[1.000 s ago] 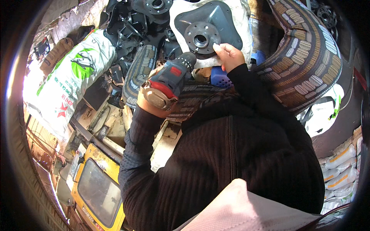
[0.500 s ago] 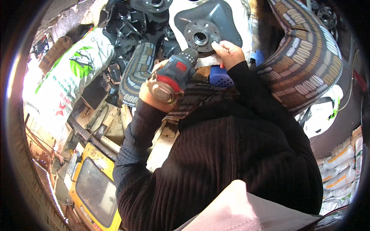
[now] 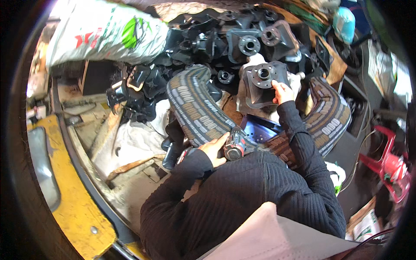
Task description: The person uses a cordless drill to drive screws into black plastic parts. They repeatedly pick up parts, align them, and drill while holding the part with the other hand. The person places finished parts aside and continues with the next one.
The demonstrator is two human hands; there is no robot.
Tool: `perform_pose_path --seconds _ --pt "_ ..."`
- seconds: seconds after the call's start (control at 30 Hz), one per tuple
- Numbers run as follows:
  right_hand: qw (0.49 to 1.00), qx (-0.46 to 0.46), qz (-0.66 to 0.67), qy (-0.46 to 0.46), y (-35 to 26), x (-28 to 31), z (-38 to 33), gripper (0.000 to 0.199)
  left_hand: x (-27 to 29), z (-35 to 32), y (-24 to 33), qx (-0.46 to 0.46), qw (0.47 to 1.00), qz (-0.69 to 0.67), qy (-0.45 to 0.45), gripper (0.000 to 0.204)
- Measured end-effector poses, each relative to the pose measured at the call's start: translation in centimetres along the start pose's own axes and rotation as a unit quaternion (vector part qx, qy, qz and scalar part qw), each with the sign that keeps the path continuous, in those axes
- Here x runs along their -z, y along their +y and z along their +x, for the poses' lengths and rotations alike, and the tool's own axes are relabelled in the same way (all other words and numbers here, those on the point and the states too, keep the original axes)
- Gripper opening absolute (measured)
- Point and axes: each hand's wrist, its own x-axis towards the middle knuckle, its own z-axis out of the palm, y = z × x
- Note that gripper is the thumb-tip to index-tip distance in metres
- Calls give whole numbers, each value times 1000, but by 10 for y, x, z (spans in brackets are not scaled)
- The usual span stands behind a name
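Observation:
A cordless drill (image 3: 234, 145) in grey, black and red rests low against my lap, with my left hand (image 3: 213, 150) closed at its side. Farther forward, a black square-based part with a round flange (image 3: 263, 74) sits on a pale cloth-like support between my knees. The flange has a centre bore and a ring of small holes. My right hand (image 3: 283, 92) reaches its lower right edge, thumb and finger pinched together there; whatever they hold is too small to make out. Below the part lies a blue, shiny object (image 3: 260, 129), partly hidden.
Many similar black parts (image 3: 199, 43) are heaped beyond my knees. A white and green sack (image 3: 108, 34) lies at the far left, and a yellow machine panel (image 3: 73, 195) at the near left. On the right is a red plastic frame (image 3: 383, 162).
The drill has come away from the flange and down toward my lap in my left hand. My right hand stays by the flange. The view has shifted, showing more of the heap.

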Motion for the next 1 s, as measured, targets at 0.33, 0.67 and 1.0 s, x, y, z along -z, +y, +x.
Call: perform_pose_path --seconds 0.33,0.67,1.0 --pt "887 250 -368 -123 -108 -176 129 41 20 18 -260 155 790 -419 421 39" --pt "977 -13 -210 18 -63 -202 239 34 -76 149 -328 188 934 -71 295 51" --pt "961 2 -273 -37 -65 -175 182 39 -28 275 -323 283 927 -64 237 32"
